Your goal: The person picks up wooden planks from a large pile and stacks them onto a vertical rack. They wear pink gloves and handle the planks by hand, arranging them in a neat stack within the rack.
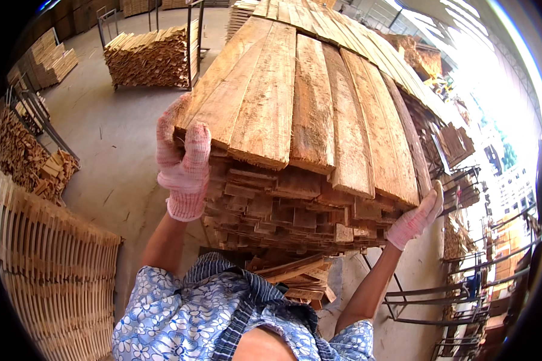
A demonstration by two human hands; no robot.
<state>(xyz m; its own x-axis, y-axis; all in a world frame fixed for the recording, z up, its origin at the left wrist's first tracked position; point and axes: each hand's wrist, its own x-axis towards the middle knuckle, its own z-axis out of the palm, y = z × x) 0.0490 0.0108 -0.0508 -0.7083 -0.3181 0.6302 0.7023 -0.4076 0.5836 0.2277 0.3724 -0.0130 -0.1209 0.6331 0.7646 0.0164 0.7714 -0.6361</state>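
In front of me stands a tall stack of rough wooden boards (295, 198), its uneven ends facing my body. Several wide boards (312, 102) lie side by side across the top. My left hand (186, 159), in a pinkish knit glove, grips the near left corner of the leftmost board (247, 90), thumb on top and the other fingers at its outer edge. At the opposite side my right hand (417, 218), gloved alike, is wrapped round the near corner of the rightmost board (403, 120); its fingertips are partly hidden.
A slatted wood pile (54, 259) rises close on my left. Farther off stands a metal-framed rack of stacked wood (147, 57). Dark metal racks (439, 301) line the right side. Loose wood pieces (301, 280) lie low between me and the stack.
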